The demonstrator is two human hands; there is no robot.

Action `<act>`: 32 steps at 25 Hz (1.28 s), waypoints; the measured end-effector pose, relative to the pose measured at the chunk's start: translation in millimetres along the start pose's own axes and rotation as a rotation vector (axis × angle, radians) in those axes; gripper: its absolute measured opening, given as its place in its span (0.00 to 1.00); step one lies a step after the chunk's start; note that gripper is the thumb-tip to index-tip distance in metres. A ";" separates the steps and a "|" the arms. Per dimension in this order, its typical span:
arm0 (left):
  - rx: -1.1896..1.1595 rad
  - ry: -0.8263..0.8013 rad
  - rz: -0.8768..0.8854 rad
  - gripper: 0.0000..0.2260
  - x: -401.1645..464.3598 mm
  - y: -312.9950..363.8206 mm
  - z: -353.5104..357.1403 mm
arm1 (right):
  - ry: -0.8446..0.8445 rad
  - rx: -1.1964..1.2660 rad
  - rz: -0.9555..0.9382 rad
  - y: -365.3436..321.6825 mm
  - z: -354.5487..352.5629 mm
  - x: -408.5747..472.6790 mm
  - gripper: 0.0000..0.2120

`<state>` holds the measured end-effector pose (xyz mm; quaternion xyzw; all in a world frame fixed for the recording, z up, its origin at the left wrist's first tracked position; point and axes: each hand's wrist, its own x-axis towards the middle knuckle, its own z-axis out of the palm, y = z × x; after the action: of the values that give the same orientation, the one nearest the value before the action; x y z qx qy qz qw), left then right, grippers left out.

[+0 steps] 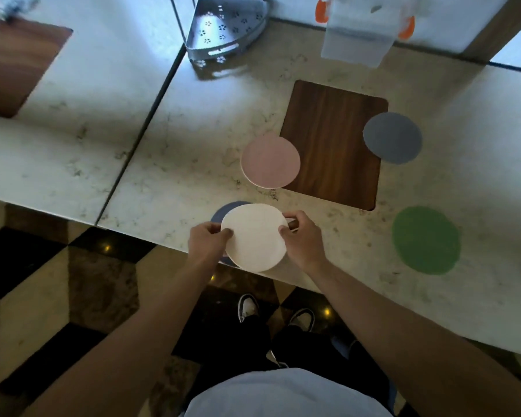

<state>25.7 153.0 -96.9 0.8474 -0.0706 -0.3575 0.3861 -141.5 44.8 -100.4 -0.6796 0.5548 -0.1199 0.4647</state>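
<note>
Head view: both hands hold a white round mat (253,236) at the near edge of the marble counter (193,145). The left hand (209,239) pinches its left rim and the right hand (303,239) pinches its right rim, thumbs on top. The mat sits over a dark blue round mat (223,210), of which only the far-left edge shows. Whether the two touch cannot be told. Something small and brown shows by the right fingertips, too hidden to name.

Further off, a pink round mat (269,161) overlaps the left edge of a square wooden board (331,145), a grey-blue mat (393,136) overlaps its right edge, and a green mat (426,240) lies well to the right. A metal corner rack (226,28) stands at the far side.

The step looks like stacking or gathering the mats. Next, the white one probably needs squaring over the blue before the fingers let go.
</note>
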 end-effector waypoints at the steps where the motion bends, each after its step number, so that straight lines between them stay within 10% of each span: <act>1: -0.017 0.017 -0.001 0.02 3.2 -3.7 -10.8 | -0.020 -0.003 -0.008 -4.9 9.3 0.2 0.13; 32: 0.402 0.086 0.333 0.09 40.4 -36.4 -21.6 | 0.264 -0.198 0.058 -5.5 71.1 12.2 0.12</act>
<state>63.9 175.3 -135.2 0.8983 -0.2624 -0.2312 0.2661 -85.4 69.4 -138.9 -0.6841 0.6396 -0.1397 0.3217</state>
